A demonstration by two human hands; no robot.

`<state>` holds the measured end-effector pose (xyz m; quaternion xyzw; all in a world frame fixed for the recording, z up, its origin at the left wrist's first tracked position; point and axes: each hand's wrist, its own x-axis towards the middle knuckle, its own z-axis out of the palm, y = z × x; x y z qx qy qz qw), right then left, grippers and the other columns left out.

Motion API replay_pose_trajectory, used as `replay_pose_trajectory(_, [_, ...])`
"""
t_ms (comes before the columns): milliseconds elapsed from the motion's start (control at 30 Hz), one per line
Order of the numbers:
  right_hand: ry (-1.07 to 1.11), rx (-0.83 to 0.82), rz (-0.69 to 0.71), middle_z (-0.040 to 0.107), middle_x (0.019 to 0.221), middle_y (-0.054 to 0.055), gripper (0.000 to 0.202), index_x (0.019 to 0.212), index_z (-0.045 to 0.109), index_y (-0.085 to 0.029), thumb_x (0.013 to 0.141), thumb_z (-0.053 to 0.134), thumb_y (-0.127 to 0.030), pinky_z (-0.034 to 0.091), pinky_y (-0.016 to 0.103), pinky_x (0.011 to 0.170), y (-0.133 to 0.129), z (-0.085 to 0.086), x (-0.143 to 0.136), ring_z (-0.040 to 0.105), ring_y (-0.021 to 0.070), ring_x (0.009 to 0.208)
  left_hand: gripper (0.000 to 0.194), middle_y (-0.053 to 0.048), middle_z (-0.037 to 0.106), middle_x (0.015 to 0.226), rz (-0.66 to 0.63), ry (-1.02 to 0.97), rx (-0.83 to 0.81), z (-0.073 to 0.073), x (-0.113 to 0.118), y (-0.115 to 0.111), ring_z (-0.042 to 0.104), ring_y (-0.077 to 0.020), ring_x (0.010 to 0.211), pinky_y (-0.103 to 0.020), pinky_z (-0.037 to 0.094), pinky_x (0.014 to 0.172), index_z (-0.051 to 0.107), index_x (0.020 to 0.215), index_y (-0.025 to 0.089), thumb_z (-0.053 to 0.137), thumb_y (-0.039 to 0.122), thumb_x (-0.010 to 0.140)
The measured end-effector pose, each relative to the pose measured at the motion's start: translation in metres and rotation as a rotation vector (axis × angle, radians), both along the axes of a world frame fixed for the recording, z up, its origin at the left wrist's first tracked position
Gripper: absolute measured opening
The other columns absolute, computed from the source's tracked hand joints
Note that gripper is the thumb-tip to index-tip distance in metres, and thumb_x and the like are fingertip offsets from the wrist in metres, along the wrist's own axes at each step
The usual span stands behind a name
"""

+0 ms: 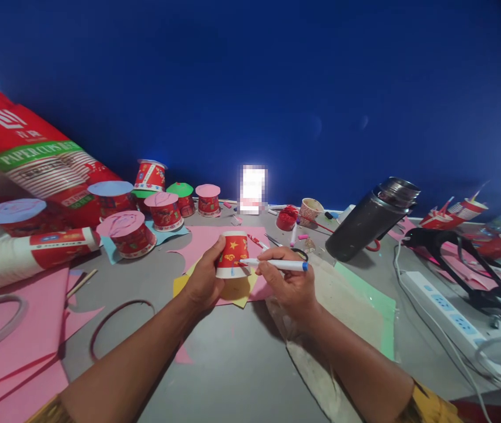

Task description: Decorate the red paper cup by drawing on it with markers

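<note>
Left hand [206,276]: grip closed around the red cup [234,249], fingers on its left side.
Right hand [292,279]: grip closed on the marker [288,265], its blue end pointing right.
Cup: held wider end down, above the pink sheet [201,239] and yellow paper [238,294].
Marker tip: at the cup's right side; contact hard to tell.
Table [228,364], left: disc-topped cups [133,242], with a cup stack [3,264] lying in front.
Table, right: dark bottle [362,226], power strip [446,311], green sheet [385,305] beyond the right forearm.
</note>
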<state>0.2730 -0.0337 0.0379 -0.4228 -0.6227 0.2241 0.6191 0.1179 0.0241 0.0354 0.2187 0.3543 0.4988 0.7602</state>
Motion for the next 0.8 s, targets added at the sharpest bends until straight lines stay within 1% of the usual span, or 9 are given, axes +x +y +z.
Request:
replay_pose_trajectory(133, [-0.051, 0.039, 0.005, 0.079, 0.083, 0.002, 0.004, 0.092, 0.077, -0.024, 0.091, 0.075, -0.027, 0.057, 0.028, 0.065, -0.0020, 0.0024, -0.0028, 0.070, 0.0157, 0.067, 0.037, -0.013, 0.082, 0.089, -0.007, -0.014, 0.008, -0.0022, 0.0003, 0.0008, 0.081, -0.0254, 0.081, -0.037, 0.067, 0.084, 0.075, 0.100, 0.010, 0.053, 0.038, 0.109])
replay_pose_trajectory(200, [-0.045, 0.022, -0.001, 0.078, 0.081, 0.001, 0.005, 0.091, 0.077, -0.024, 0.091, 0.075, -0.029, 0.056, 0.028, 0.063, -0.0019, 0.0030, -0.0032, 0.068, 0.0151, 0.066, 0.036, -0.013, 0.082, 0.087, -0.008, -0.025, 0.019, -0.0027, 0.0009, 0.0009, 0.082, -0.0266, 0.084, -0.038, 0.067, 0.087, 0.076, 0.101, 0.010, 0.053, 0.037, 0.109])
replay_pose_trajectory(333, [-0.013, -0.020, -0.032, 0.075, 0.073, 0.000, 0.008, 0.088, 0.076, -0.023, 0.092, 0.073, -0.030, 0.053, 0.026, 0.058, -0.0007, 0.0036, -0.0010, 0.064, 0.0143, 0.060, 0.032, -0.011, 0.081, 0.082, 0.023, -0.047, 0.022, -0.0028, 0.0011, 0.0011, 0.081, -0.0250, 0.077, -0.038, 0.067, 0.085, 0.075, 0.097, 0.011, 0.056, 0.035, 0.108])
replay_pose_trajectory(433, [-0.002, -0.025, -0.056, 0.074, 0.072, 0.000, 0.009, 0.088, 0.075, -0.023, 0.093, 0.072, -0.029, 0.051, 0.027, 0.056, -0.0005, 0.0047, 0.0016, 0.063, 0.0143, 0.058, 0.030, -0.011, 0.082, 0.082, 0.026, -0.061, 0.010, -0.0040, -0.0001, 0.0014, 0.080, -0.0243, 0.074, -0.038, 0.068, 0.082, 0.075, 0.099, 0.012, 0.058, 0.035, 0.107])
replay_pose_trajectory(567, [-0.019, 0.001, -0.052, 0.076, 0.077, 0.002, 0.008, 0.091, 0.076, -0.023, 0.094, 0.072, -0.029, 0.055, 0.029, 0.062, -0.0017, 0.0052, 0.0023, 0.068, 0.0161, 0.065, 0.024, -0.011, 0.082, 0.085, -0.009, -0.063, 0.025, -0.0058, -0.0013, 0.0012, 0.081, -0.0262, 0.077, -0.040, 0.069, 0.084, 0.075, 0.101, 0.013, 0.066, 0.035, 0.102])
replay_pose_trajectory(733, [-0.020, -0.005, -0.020, 0.078, 0.081, 0.002, 0.007, 0.092, 0.078, -0.025, 0.094, 0.074, -0.030, 0.057, 0.029, 0.062, -0.0039, 0.0040, -0.0002, 0.070, 0.0163, 0.067, 0.029, -0.012, 0.082, 0.083, -0.018, -0.037, 0.025, -0.0041, 0.0002, -0.0008, 0.082, -0.0274, 0.079, -0.042, 0.068, 0.088, 0.075, 0.098, 0.012, 0.059, 0.036, 0.106])
replay_pose_trajectory(800, [-0.016, -0.006, -0.007, 0.080, 0.084, 0.002, 0.006, 0.092, 0.078, -0.025, 0.094, 0.074, -0.029, 0.059, 0.028, 0.065, -0.0039, 0.0043, -0.0008, 0.071, 0.0164, 0.070, 0.031, -0.012, 0.082, 0.083, -0.030, -0.031, 0.021, -0.0024, 0.0010, -0.0016, 0.082, -0.0280, 0.079, -0.043, 0.068, 0.088, 0.075, 0.097, 0.012, 0.058, 0.036, 0.106])
